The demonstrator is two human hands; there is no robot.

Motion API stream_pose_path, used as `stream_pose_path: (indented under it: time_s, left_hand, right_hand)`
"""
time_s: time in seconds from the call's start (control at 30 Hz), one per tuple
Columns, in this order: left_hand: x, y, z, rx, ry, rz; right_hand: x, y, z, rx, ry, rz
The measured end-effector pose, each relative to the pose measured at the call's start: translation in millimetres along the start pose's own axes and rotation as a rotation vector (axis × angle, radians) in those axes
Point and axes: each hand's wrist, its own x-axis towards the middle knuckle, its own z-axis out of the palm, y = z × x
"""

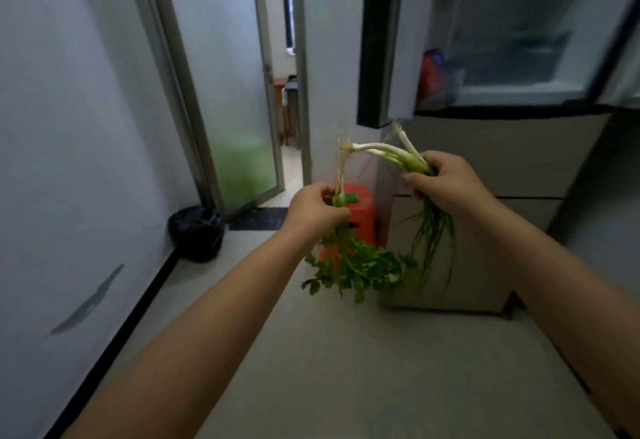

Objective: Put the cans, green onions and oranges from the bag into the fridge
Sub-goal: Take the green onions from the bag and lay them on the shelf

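My right hand grips a bunch of green onions near the white ends, with the roots pointing up and left and the thin green leaves hanging down below the fist. My left hand grips a bunch of leafy herbs by the stems, roots up, leaves drooping. Both hands are held in front of the fridge, whose upper door stands open at the upper right. Inside the upper compartment a glass shelf and a red and blue package show.
A red plastic stool stands on the floor behind my left hand, beside the fridge. A black rubbish bag sits in the corner by the left wall. A frosted glass door and a narrow doorway lie straight ahead.
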Motion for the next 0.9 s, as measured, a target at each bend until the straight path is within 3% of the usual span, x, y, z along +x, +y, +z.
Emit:
stream_pose_path:
  time_s: [0.17, 0.33, 0.57, 0.9]
  left_hand:
    - [69, 97, 124, -0.04, -0.078, 0.113]
    - [138, 171, 216, -0.04, -0.098, 0.202]
    - [254, 247, 278, 0.193, 0.042, 0.389]
    - [489, 353, 332, 0.177, 0.208, 0.531]
  right_hand:
    - [49, 48, -147, 0.006, 0.117, -0.004]
    - [99, 82, -249, 0.005, 0.204, -0.045]
    - [208, 136, -335, -0.116, 0.336, -0.019]
    - [415, 166, -423, -0.519, 0.541, 0.037]
